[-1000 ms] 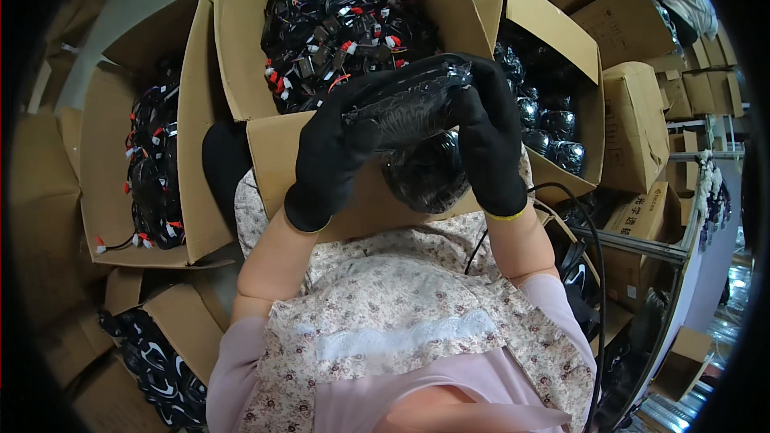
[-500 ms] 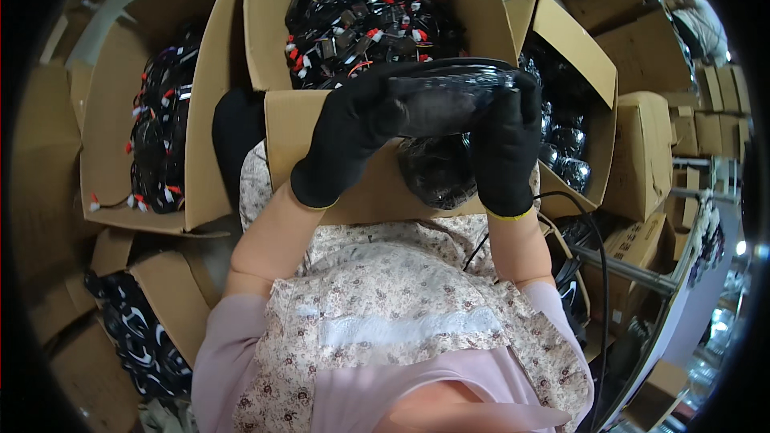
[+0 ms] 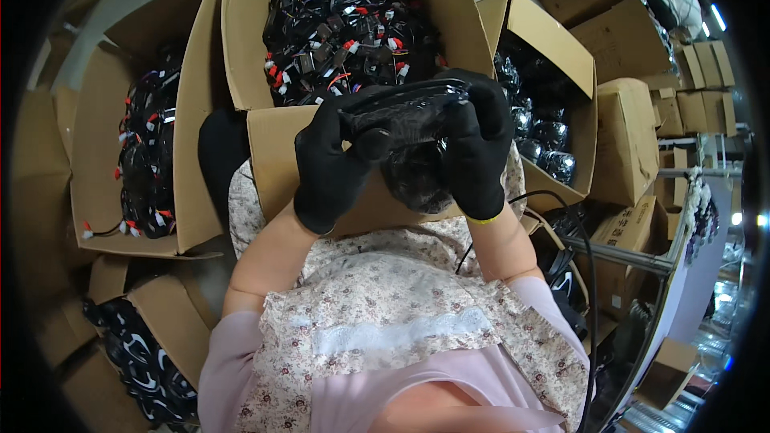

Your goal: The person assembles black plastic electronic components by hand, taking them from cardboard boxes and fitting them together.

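Both my hands wear black gloves and hold up a black object wrapped in shiny clear film (image 3: 409,116) in front of my lap. My left hand (image 3: 330,156) is closed on its left end, the thumb pressed along the near side. Around the right end my right hand (image 3: 475,140) is closed, fingers bent over the top. What lies inside the wrapping I cannot make out. Just beneath is a second dark, rounded, film-covered bundle (image 3: 417,184), partly hidden by the held one; whether the two are joined I cannot tell.
Ahead stands a large carton (image 3: 241,48) of black parts with red and white connectors. Similar parts fill a carton (image 3: 200,112) at left. A carton (image 3: 553,32) at right holds film-wrapped black pieces. A black cable (image 3: 591,289) hangs beside a metal rail (image 3: 626,255).
My hands have drawn the wrapped object slightly nearer and leftward, and tilted it. My left grip has shifted, with the thumb now across the near side. The whole view has also shifted a little.
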### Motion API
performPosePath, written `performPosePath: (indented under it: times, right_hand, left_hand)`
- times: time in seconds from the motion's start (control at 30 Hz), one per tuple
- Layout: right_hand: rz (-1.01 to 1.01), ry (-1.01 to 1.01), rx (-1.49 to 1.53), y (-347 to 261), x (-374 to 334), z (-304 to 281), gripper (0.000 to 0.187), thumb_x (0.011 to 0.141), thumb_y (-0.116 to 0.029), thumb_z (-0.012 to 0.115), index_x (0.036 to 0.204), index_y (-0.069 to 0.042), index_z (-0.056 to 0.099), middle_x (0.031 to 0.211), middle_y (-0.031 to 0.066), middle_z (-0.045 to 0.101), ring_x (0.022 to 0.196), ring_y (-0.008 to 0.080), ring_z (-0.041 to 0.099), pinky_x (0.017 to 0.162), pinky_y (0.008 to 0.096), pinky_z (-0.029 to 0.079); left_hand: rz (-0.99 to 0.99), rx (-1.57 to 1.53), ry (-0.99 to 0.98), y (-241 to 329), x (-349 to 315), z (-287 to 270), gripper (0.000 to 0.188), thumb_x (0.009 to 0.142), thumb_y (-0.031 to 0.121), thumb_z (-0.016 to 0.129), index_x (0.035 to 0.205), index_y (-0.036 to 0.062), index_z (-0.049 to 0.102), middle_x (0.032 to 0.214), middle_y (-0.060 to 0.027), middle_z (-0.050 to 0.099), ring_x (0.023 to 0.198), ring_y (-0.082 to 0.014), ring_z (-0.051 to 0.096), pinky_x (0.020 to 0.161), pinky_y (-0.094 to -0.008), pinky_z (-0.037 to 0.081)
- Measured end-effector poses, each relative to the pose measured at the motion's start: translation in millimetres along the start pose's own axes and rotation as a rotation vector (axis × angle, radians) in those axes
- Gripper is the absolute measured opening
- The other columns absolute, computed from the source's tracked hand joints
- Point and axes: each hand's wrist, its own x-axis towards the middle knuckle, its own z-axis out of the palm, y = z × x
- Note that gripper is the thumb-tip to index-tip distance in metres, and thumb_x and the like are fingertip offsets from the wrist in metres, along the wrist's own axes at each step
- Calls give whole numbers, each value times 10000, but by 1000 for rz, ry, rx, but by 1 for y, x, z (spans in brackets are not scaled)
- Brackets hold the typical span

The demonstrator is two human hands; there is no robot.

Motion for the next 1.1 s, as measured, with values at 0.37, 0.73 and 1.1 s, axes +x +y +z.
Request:
performPosePath:
  times: [0.37,0.73,1.1]
  right_hand:
    - [-643,-267,-356,9,19,-4,326,661,-160,827,912,-88,632,1004,73,665,1052,311,589,1058,480,358]
    - [-987,-205,-570,-3,12,4,235,621,-110,774,817,-157,653,914,-7,657,953,257,611,978,611,425]
    - [-898,-145,-505,2,-2,-2,167,801,-163,716,917,-86,623,970,103,670,989,293,599,1001,522,416]
  left_hand:
    - [473,302,-115,-1,31,-42,469,687,79,830,1111,64,628,1177,-112,634,1118,-289,582,1048,-436,410]
    - [694,626,295,-5,10,-56,596,701,423,861,1120,83,609,1133,-112,596,1078,-292,571,1067,-504,366]
    - [326,260,-37,-7,14,-53,534,957,390,614,1318,9,518,1278,-140,580,1174,-257,564,1024,-383,424]
